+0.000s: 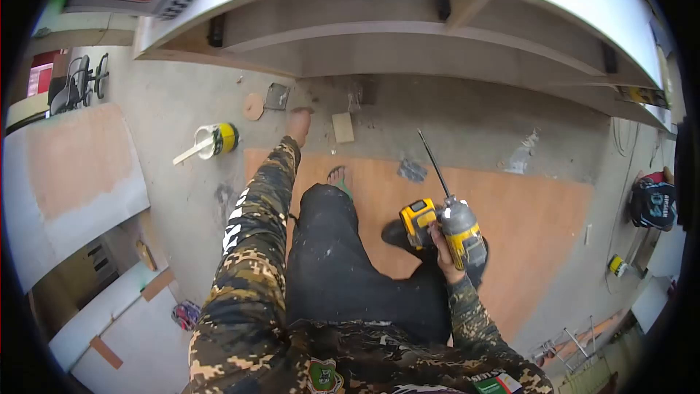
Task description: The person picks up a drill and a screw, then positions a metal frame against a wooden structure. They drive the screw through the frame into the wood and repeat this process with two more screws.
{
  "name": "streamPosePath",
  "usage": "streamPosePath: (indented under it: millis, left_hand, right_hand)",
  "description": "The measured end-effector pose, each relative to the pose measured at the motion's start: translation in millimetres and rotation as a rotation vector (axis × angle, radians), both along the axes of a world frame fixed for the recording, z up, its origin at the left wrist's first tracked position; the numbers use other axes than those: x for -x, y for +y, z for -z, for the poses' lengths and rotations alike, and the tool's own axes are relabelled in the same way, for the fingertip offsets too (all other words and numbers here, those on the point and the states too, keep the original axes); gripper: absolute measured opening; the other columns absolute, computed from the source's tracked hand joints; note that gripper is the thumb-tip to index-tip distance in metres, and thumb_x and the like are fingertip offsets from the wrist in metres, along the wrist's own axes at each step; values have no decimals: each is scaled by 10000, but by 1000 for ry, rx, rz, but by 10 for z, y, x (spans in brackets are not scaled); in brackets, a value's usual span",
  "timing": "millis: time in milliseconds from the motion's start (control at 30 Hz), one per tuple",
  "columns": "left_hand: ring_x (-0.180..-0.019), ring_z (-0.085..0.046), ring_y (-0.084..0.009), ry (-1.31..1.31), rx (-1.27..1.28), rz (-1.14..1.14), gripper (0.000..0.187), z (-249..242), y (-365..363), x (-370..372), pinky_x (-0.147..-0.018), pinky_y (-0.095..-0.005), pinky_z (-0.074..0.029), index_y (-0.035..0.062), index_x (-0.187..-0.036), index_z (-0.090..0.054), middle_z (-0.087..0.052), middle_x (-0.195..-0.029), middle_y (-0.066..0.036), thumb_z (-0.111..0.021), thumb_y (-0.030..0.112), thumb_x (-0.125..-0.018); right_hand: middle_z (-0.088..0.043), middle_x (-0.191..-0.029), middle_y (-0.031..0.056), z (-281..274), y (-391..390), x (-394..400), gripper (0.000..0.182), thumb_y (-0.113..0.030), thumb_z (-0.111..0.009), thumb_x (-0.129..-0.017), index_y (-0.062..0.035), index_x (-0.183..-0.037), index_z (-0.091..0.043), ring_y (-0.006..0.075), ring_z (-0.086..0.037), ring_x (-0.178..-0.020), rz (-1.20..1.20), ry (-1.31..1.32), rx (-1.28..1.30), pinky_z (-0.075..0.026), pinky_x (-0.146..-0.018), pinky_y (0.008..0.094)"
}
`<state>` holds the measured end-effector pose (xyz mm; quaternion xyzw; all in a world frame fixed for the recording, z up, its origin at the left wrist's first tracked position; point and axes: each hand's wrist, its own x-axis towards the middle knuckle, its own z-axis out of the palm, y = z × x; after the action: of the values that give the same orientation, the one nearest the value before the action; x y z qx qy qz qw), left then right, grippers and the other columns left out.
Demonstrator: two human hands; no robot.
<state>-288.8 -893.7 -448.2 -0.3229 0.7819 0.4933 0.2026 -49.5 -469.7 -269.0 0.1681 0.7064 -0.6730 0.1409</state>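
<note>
My right hand (444, 249) is wrapped around the grip of a yellow and black cordless drill (462, 232). A long thin bit (432, 160) runs from its nose up toward the cabinet, and the battery end is to the left of the hand. My left arm is stretched forward over the floor. My left hand (298, 128) is near the floor close to a grey square piece (277, 96) and a tan block (343, 128); its fingers are too small and foreshortened to make out.
A long white cabinet (408, 51) with open compartments spans the front. An orange-brown board (525, 219) lies underfoot. On the left are an open can (219, 141) with a stick across it and a panel-topped table (80, 168). A dark bag (652, 204) sits at right.
</note>
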Motion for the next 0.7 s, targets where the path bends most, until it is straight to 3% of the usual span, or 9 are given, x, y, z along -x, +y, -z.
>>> streamPosePath:
  millis: [33,100,233,300,333,400,467,567,700]
  left_hand:
    - [-587,-484,-125,11,3,13,276,214,-5,110,-531,-291,-394,14,-1069,-699,-538,-685,6,-525,158,-910]
    - [-895,-686,-348,96,262,77,305,574,95,174,-807,-427,-519,-4,-1031,-728,-725,-1032,-179,-588,205,-858]
    - [-884,-686,-374,114,210,246,295,1711,-137,546,-819,-418,-522,6,-973,-747,-723,-971,-207,-621,239,-843]
    - [-899,-695,-337,99,451,416,263,2299,-273,818,-816,-404,-528,24,-924,-762,-727,-892,-203,-633,238,-843]
    - [-895,-698,-321,196,464,373,266,2905,-523,894,-820,-397,-530,28,-943,-760,-729,-910,-197,-642,243,-841]
    - [-835,-703,-299,458,435,276,253,3462,-743,1000,-789,-412,-545,37,-950,-742,-726,-936,-185,-657,245,-836]
    - [-830,-703,-297,493,334,413,249,3527,-715,992,-784,-413,-546,38,-947,-741,-725,-936,-183,-657,244,-836]
    - [-816,-704,-289,464,307,619,238,3504,-581,972,-767,-415,-547,40,-936,-736,-724,-937,-178,-660,241,-835]
    - [-796,-705,-279,404,444,741,223,3316,-390,863,-745,-418,-549,43,-922,-729,-723,-937,-172,-663,237,-835]
  right_hand:
    - [-667,-1018,56,97,-99,82,239,-105,-614,-934,-23,-1159,-618,163,-621,-922,17,-4,25,-488,-846,298]
    - [-651,-1003,47,438,-200,35,276,-157,-617,-939,-25,-1181,-610,161,-608,-935,123,-28,147,-468,-874,303]
    - [-642,-974,29,710,-239,135,263,-202,-640,-916,-37,-1119,-623,139,-598,-905,233,-215,-2,-460,-840,286]
    - [-634,-967,33,852,-286,91,256,-185,-633,-908,-41,-1120,-619,137,-588,-899,384,-186,31,-470,-846,299]
    - [-634,-975,34,868,-317,97,257,-168,-636,-909,-43,-1132,-613,140,-590,-913,411,-137,24,-473,-852,303]
    - [-635,-982,36,861,-414,51,260,-151,-639,-909,-44,-1143,-607,143,-592,-927,540,-65,-27,-476,-859,308]
    - [-662,-1105,59,817,-468,-40,289,-108,-651,-939,-54,-1219,-609,187,-618,-1054,517,-59,-120,-487,-939,355]
    - [-654,-1044,29,798,-452,-13,243,-118,-646,-942,-78,-1180,-610,146,-608,-968,510,-89,-146,-501,-853,320]
    - [-694,-1016,77,876,-393,-93,291,-132,-759,-866,-40,-1116,-642,171,-668,-916,557,-3,-133,-543,-815,323]
